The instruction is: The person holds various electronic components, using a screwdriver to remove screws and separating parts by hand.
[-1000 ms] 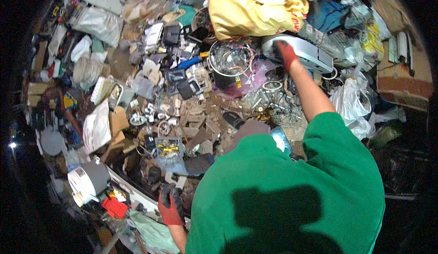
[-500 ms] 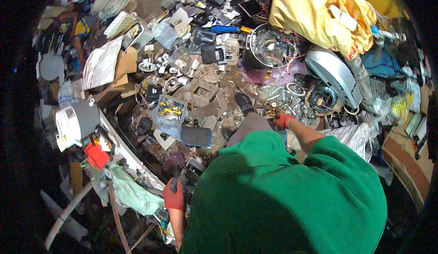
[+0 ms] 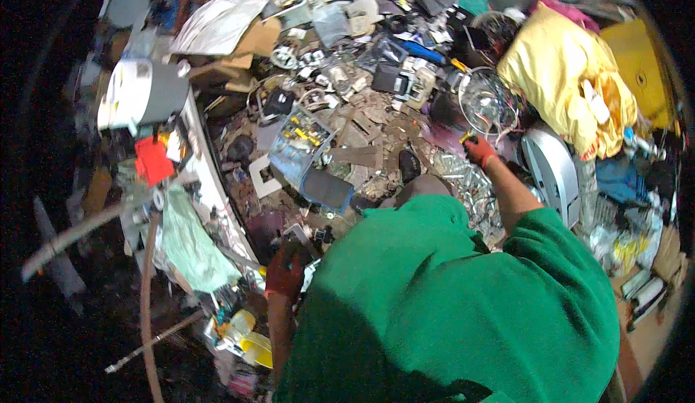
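Note:
My left hand (image 3: pixel 284 276), in a red and dark glove, is low beside my body, close to a small grey-framed piece (image 3: pixel 302 240). Its fingers are dark and smeared, so whether it grips anything cannot be told. My right hand (image 3: pixel 478 152), also red-gloved, reaches forward over the heap with its fingers closed. A small yellow piece (image 3: pixel 465 137) shows at its fingertips; its kind is too small to make out. Just beyond lies a clear round tub (image 3: pixel 489 103) with wires in it. Loose shiny metal and clear bits (image 3: pixel 463 186) lie below that hand.
A clear bin (image 3: pixel 293 153) holds yellow-and-black pieces. Left stand a white-and-grey casing (image 3: pixel 134 95), a red piece (image 3: pixel 153 161) and a pale green sheet (image 3: pixel 192 240). To the right are a silver casing (image 3: pixel 552 171) and a large yellow sack (image 3: pixel 557 70). My shoe (image 3: pixel 410 164) rests among scraps.
My right hand has moved forward from beside my leg toward the clear tub. My left hand stays low at my side. The whole view has turned and shifted.

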{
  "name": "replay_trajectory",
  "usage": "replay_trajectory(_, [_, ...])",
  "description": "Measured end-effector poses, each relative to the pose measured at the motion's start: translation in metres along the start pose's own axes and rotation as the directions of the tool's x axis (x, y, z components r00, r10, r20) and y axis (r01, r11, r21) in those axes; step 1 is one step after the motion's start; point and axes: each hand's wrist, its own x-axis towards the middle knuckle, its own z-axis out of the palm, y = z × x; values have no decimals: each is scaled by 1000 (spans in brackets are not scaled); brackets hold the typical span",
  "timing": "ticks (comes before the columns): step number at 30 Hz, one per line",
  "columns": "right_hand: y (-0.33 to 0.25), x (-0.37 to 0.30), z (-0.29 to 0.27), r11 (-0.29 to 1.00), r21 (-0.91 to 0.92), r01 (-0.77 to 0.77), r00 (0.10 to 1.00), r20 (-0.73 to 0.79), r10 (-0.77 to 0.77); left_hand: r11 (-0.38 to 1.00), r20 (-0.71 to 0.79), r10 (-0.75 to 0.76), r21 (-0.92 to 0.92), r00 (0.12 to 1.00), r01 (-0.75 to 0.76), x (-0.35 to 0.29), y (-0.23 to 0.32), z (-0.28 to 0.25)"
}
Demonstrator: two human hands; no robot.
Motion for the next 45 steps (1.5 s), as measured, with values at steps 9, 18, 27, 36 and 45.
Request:
replay_trajectory(9, [24, -59, 125, 780, -519, 351, 824, 566, 6, 976, -94, -120, -192, 988, 101, -10, -90, 14])
replay_trajectory(18, [-78, -53, 99, 942, -271, 197, 834, 551, -16, 958, -211, -41, -285, 977, -21, 0, -187, 70])
replay_trajectory(27, [-146, -125, 138, 706, -705, 73, 879, 380, 288, 902, -604, -412, -374, 683, 213, 0, -198, 7])
replay_trajectory(36, [-121, -146, 134, 960, -279, -21, 882, 446, 149, 611, -670, -655, -196, 350, 767, 76, -298, -160])
replay_trajectory(45, [-99, -201, 117, 900, -404, 162, 920, 392, 11, 910, -504, -361, -6, 785, 415, 120, -407, -172])
